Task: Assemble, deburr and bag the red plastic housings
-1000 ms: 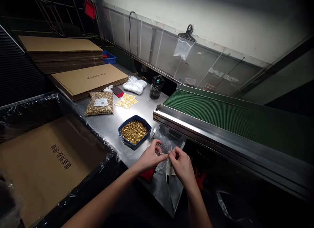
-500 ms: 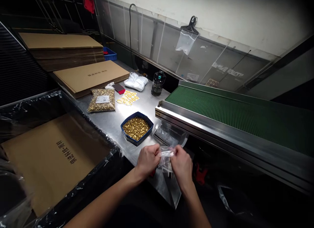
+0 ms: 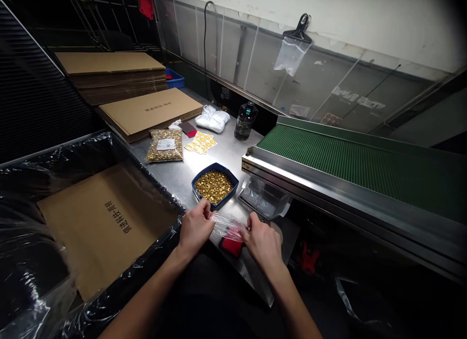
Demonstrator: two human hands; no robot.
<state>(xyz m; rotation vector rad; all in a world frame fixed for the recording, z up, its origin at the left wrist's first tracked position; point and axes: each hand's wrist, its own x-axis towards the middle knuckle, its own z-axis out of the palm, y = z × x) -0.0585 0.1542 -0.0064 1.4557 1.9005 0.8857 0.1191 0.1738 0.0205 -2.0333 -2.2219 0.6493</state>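
Observation:
A clear plastic bag (image 3: 228,226) is stretched between my two hands over the near edge of the metal table. My left hand (image 3: 197,229) pinches its left end, and my right hand (image 3: 261,239) grips the right end with curled fingers. Under the bag lies a red and black object (image 3: 232,244), partly covered. Just beyond the hands stands a blue tray (image 3: 204,206) filled with small gold-coloured metal parts (image 3: 214,186). Right of the tray is a clear plastic bin (image 3: 264,198) that seems to hold bags.
A packed bag of gold parts (image 3: 165,151), sticker sheets (image 3: 200,142), a white bundle (image 3: 212,119) and a dark bottle (image 3: 245,121) stand farther back. Flat cartons (image 3: 149,110) are stacked behind. A plastic-lined box (image 3: 146,176) is at left, a green conveyor (image 3: 328,159) at right.
My hands have moved apart, pulling the plastic bag wider between them. The red and black object beneath now shows more. The whole view has shifted, with things sitting farther right.

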